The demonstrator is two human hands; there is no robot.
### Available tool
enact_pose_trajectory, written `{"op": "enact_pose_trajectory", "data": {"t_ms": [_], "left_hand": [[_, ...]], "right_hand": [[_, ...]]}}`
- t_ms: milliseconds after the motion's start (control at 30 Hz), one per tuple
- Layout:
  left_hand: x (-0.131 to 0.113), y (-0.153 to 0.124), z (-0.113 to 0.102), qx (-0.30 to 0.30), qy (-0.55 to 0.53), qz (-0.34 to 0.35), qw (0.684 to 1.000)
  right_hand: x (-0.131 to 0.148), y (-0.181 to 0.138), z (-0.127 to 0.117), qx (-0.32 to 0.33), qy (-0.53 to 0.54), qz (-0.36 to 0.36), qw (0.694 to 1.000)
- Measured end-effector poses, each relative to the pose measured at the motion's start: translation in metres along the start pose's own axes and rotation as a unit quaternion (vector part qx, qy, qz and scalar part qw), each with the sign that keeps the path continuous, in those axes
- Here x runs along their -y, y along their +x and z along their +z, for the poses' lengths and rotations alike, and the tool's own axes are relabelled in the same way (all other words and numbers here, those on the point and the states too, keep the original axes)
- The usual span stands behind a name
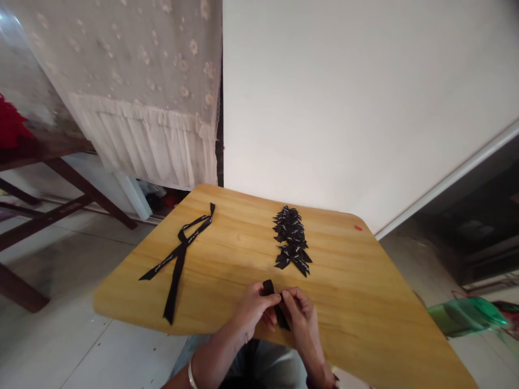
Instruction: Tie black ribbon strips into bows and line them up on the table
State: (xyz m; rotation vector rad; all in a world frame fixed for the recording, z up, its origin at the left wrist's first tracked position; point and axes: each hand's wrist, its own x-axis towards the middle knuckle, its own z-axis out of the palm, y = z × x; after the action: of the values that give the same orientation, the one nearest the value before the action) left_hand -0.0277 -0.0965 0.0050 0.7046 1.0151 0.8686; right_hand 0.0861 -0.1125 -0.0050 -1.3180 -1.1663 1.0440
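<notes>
Both my hands meet over the near edge of a wooden table [227, 259]. My left hand [254, 308] and my right hand [300, 313] pinch one short black ribbon piece [268, 286] between their fingertips; it loops up above the fingers and a tail hangs down between the hands. Beyond them lies a row of finished black ribbon bows [292, 240] with white print, stacked in a line running away from me. At the table's left lie long black ribbon strips [180, 254], crossed over each other.
A small red speck [358, 228] sits near the table's far right corner. A white wall stands behind, a lace curtain [141, 92] at back left, a dark wooden table frame [44, 210] at left, and a green object [466, 316] on the floor at right.
</notes>
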Motion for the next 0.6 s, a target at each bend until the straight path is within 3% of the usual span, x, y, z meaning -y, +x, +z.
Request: {"op": "enact_pose_trajectory", "data": {"t_ms": [233,600], "left_hand": [[0.0005,-0.0018,0.0022,-0.010,-0.002,0.049,0.999],[-0.0021,-0.0046,-0.0039,0.008,-0.025,0.027,0.999]], "right_hand": [[0.0009,-0.0001,-0.0007,0.047,-0.005,0.000,0.999],[0.0054,0.0039,-0.0062,0.012,0.030,0.018,0.999]]}}
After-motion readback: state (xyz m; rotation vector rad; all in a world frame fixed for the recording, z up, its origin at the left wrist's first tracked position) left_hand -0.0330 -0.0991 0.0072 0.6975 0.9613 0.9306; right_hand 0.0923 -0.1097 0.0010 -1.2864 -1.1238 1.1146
